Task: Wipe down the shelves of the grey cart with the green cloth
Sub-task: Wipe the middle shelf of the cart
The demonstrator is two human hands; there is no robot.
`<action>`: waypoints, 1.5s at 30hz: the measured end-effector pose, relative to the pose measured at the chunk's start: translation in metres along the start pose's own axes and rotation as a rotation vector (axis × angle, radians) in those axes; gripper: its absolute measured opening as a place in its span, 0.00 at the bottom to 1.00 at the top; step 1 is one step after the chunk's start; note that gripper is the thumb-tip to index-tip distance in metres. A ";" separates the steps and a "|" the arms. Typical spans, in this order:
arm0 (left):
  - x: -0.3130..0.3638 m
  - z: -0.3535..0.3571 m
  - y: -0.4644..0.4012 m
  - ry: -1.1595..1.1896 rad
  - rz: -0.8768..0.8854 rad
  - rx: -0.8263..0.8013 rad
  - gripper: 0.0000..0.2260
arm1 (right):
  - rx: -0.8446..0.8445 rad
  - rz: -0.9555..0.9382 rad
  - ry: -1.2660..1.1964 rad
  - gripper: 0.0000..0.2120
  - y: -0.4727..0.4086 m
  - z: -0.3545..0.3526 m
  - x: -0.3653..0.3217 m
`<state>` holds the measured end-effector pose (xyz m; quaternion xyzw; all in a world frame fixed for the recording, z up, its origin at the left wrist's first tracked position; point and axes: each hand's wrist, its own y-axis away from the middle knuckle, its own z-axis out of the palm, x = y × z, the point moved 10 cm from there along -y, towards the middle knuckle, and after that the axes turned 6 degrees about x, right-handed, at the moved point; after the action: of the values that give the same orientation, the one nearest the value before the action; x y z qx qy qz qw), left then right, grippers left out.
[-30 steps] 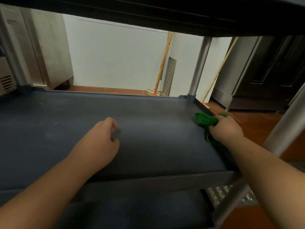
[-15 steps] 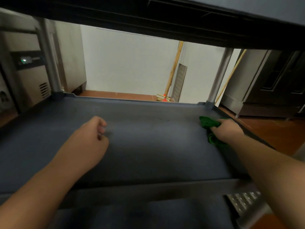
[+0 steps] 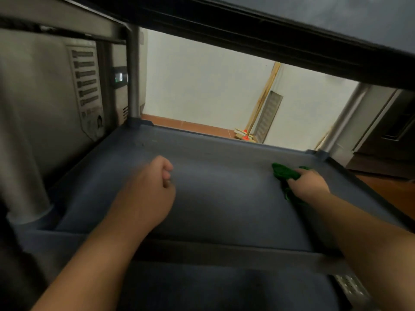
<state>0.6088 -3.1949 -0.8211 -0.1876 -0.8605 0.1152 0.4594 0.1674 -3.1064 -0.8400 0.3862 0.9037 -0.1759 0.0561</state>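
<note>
the right hand [image 3: 311, 184] grips the bunched green cloth [image 3: 284, 173] on the middle shelf [image 3: 224, 187] of the grey cart (near its far right corner); the left hand [image 3: 149, 189] is a closed fist holding nothing.

The grey cart's middle shelf [image 3: 224, 198] carries a bunched green cloth [image 3: 283, 173] near its far right corner post [image 3: 345, 117].
</note>
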 end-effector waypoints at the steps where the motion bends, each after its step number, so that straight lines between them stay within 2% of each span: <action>1: -0.001 0.000 -0.003 0.020 0.006 -0.013 0.10 | 0.004 -0.002 0.002 0.18 0.004 0.002 -0.011; 6: -0.019 -0.003 -0.014 0.003 -0.020 -0.062 0.09 | 0.006 0.015 -0.008 0.17 0.018 0.010 -0.059; 13: -0.045 -0.012 -0.020 -0.040 -0.092 -0.026 0.10 | -0.040 -0.128 -0.038 0.19 0.035 0.036 -0.141; 17: -0.042 -0.039 -0.021 -0.051 -0.050 0.103 0.11 | -0.100 -0.281 -0.053 0.18 0.061 0.050 -0.214; 22: -0.064 -0.070 -0.025 -0.081 -0.100 0.123 0.09 | -0.191 -0.439 -0.122 0.16 0.108 0.062 -0.318; 27: -0.075 -0.082 -0.017 -0.067 -0.194 0.210 0.06 | -0.214 -0.518 -0.158 0.20 0.143 0.071 -0.397; 31: -0.083 -0.080 -0.020 -0.064 -0.234 0.250 0.08 | -0.246 -0.739 -0.295 0.23 0.178 0.068 -0.448; 34: -0.089 -0.076 -0.018 -0.062 -0.300 0.230 0.10 | -0.266 -0.759 -0.332 0.22 0.178 0.070 -0.445; 37: -0.075 -0.064 -0.016 -0.098 -0.273 0.189 0.11 | -0.235 -0.704 -0.286 0.22 0.154 0.070 -0.413; 41: -0.037 -0.037 -0.016 -0.161 -0.201 0.184 0.08 | -0.211 -0.595 -0.206 0.22 0.110 0.063 -0.328; 45: 0.013 0.012 -0.020 -0.193 -0.144 0.098 0.07 | -0.211 -0.500 -0.176 0.23 0.061 0.048 -0.220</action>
<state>0.5874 -3.2080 -0.8105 -0.0906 -0.9054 0.1413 0.3900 0.3622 -3.2344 -0.8495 0.1267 0.9759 -0.1221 0.1290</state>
